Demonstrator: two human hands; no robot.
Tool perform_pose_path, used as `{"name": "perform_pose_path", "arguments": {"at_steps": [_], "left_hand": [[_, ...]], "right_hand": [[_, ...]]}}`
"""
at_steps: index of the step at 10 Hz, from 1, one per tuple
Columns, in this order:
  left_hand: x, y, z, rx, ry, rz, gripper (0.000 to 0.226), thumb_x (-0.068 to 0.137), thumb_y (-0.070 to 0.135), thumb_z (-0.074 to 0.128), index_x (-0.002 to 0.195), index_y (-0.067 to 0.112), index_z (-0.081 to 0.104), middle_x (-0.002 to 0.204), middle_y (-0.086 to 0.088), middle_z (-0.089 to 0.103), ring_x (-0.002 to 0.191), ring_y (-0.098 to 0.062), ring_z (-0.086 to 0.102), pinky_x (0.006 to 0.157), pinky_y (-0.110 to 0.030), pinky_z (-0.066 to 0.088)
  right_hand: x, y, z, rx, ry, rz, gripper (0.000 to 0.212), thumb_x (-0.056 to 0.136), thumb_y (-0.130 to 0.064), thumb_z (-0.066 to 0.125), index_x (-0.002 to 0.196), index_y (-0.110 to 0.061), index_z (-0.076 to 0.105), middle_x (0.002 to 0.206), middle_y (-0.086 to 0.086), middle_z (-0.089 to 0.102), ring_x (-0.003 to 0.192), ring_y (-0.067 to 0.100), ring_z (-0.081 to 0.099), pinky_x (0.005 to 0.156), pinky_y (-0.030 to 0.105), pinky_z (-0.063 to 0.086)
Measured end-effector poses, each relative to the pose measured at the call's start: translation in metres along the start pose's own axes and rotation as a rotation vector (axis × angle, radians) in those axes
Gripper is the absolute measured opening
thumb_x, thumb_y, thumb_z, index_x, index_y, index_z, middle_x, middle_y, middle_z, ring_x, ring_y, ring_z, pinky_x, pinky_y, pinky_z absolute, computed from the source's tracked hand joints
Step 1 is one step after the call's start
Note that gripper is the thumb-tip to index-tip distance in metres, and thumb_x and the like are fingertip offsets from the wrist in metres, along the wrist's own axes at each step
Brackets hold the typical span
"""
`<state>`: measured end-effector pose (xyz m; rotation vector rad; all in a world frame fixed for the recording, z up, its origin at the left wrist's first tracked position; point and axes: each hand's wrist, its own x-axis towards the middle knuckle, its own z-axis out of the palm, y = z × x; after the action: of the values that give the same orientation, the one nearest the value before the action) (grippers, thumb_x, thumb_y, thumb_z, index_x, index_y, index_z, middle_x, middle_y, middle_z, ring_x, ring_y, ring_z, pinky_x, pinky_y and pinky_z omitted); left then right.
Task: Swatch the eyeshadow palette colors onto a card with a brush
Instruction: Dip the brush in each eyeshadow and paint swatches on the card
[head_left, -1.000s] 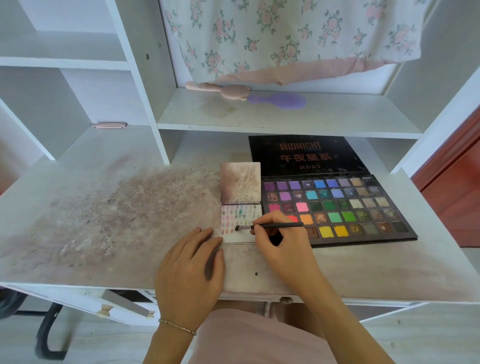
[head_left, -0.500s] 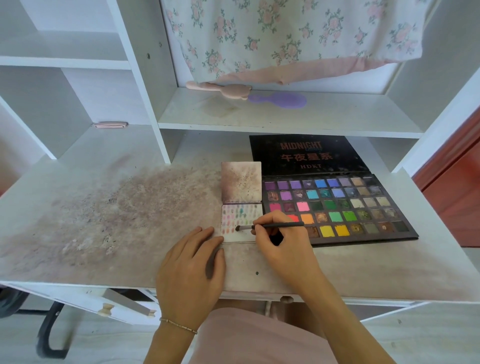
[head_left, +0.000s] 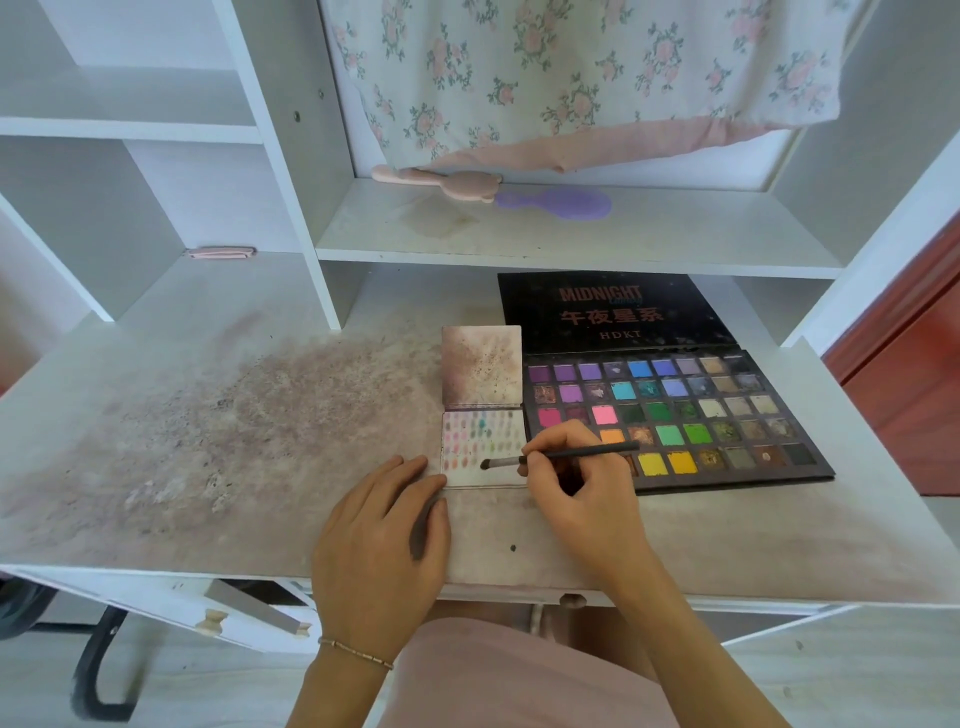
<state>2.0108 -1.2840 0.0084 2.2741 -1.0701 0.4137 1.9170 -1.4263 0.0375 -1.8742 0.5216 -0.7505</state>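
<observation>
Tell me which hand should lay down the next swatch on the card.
Right. The right hand already pinches the brush, its tip over the card. The left hand lies flat beside the card, holding nothing.

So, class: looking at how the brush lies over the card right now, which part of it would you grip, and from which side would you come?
Grip the brush on its thin dark handle, just behind the pale ferrule, where the right hand pinches it now. Come from the right, palette side: the bristle tip points left over the card, so that approach probably keeps fingers off the swatches.
</observation>
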Motion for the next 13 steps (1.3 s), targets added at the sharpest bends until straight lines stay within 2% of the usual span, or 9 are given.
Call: {"name": "perform_pose_path", "arguments": {"at_steps": [2, 4, 5, 6, 7, 8, 9, 10, 13], "left_hand": [[0.000, 0.000, 0.000, -0.010, 0.017, 0.014, 0.032, 0.082, 0.032, 0.046, 0.090, 0.015, 0.072, 0.101, -0.002, 0.070, 0.097, -0.020, 0.064, 0.084, -0.031, 0.048], [-0.001, -0.002, 0.002, -0.012, 0.017, 0.009, 0.033, 0.082, 0.033, 0.045, 0.091, 0.014, 0.072, 0.102, -0.003, 0.069, 0.098, -0.022, 0.064, 0.083, -0.034, 0.050], [-0.001, -0.002, 0.003, -0.011, 0.023, 0.013, 0.033, 0.083, 0.033, 0.046, 0.091, 0.015, 0.072, 0.102, -0.003, 0.069, 0.098, -0.022, 0.064, 0.083, -0.033, 0.050], [-0.002, -0.004, 0.004, -0.010, 0.024, 0.013, 0.033, 0.084, 0.033, 0.045, 0.092, 0.015, 0.072, 0.103, -0.003, 0.069, 0.099, -0.022, 0.063, 0.082, -0.034, 0.051], [-0.002, -0.004, 0.004, 0.000, 0.024, 0.017, 0.035, 0.084, 0.034, 0.044, 0.092, 0.014, 0.072, 0.103, -0.003, 0.069, 0.099, -0.022, 0.063, 0.082, -0.034, 0.051], [-0.001, -0.003, 0.004, 0.010, 0.028, 0.027, 0.036, 0.084, 0.034, 0.043, 0.091, 0.014, 0.072, 0.102, -0.004, 0.069, 0.098, -0.023, 0.064, 0.081, -0.034, 0.050], [-0.001, -0.004, 0.005, 0.008, 0.033, 0.029, 0.035, 0.084, 0.034, 0.044, 0.091, 0.013, 0.072, 0.102, -0.005, 0.069, 0.097, -0.024, 0.064, 0.081, -0.034, 0.049], [-0.001, -0.004, 0.004, 0.007, 0.032, 0.027, 0.036, 0.083, 0.034, 0.043, 0.091, 0.013, 0.072, 0.103, -0.006, 0.069, 0.097, -0.024, 0.064, 0.080, -0.037, 0.052], [-0.001, -0.005, 0.004, 0.014, 0.013, 0.023, 0.039, 0.084, 0.036, 0.042, 0.092, 0.013, 0.072, 0.103, -0.006, 0.069, 0.096, -0.025, 0.064, 0.078, -0.039, 0.054]], "right_hand": [[-0.005, 0.003, -0.008, 0.062, 0.109, -0.028, 0.022, 0.078, -0.016, 0.050, 0.078, -0.036, 0.059, 0.084, -0.011, 0.063, 0.069, 0.010, 0.062, 0.059, 0.015, 0.049], [-0.013, 0.011, -0.042, 0.024, 0.212, -0.043, 0.024, 0.082, -0.011, 0.046, 0.084, -0.030, 0.062, 0.084, -0.012, 0.064, 0.081, 0.004, 0.063, 0.069, 0.010, 0.048], [-0.016, 0.018, -0.064, -0.022, 0.266, -0.020, 0.030, 0.086, 0.001, 0.052, 0.083, -0.028, 0.060, 0.086, -0.010, 0.062, 0.082, -0.001, 0.060, 0.068, 0.007, 0.047], [-0.017, 0.023, -0.083, -0.059, 0.327, 0.039, 0.034, 0.086, 0.006, 0.050, 0.080, -0.028, 0.056, 0.080, -0.007, 0.060, 0.074, -0.004, 0.059, 0.061, 0.005, 0.046], [-0.016, 0.027, -0.094, -0.067, 0.404, 0.085, 0.033, 0.087, 0.003, 0.048, 0.078, -0.028, 0.054, 0.079, -0.006, 0.060, 0.074, -0.006, 0.060, 0.058, 0.004, 0.046], [-0.016, 0.030, -0.096, -0.083, 0.443, 0.130, 0.031, 0.089, -0.003, 0.047, 0.078, -0.031, 0.053, 0.080, -0.009, 0.061, 0.078, 0.003, 0.061, 0.058, 0.006, 0.048], [-0.017, 0.032, -0.094, -0.127, 0.437, 0.164, 0.028, 0.090, -0.008, 0.046, 0.078, -0.032, 0.052, 0.079, -0.007, 0.062, 0.076, 0.002, 0.060, 0.054, 0.012, 0.048], [-0.018, 0.033, -0.095, -0.156, 0.449, 0.169, 0.028, 0.090, -0.007, 0.046, 0.075, -0.031, 0.050, 0.073, -0.006, 0.061, 0.071, 0.002, 0.059, 0.056, 0.014, 0.042], [-0.019, 0.031, -0.094, -0.270, 0.395, 0.168, 0.031, 0.086, -0.003, 0.047, 0.068, -0.029, 0.048, 0.063, -0.007, 0.056, 0.062, -0.006, 0.055, 0.047, 0.010, 0.041]]}}
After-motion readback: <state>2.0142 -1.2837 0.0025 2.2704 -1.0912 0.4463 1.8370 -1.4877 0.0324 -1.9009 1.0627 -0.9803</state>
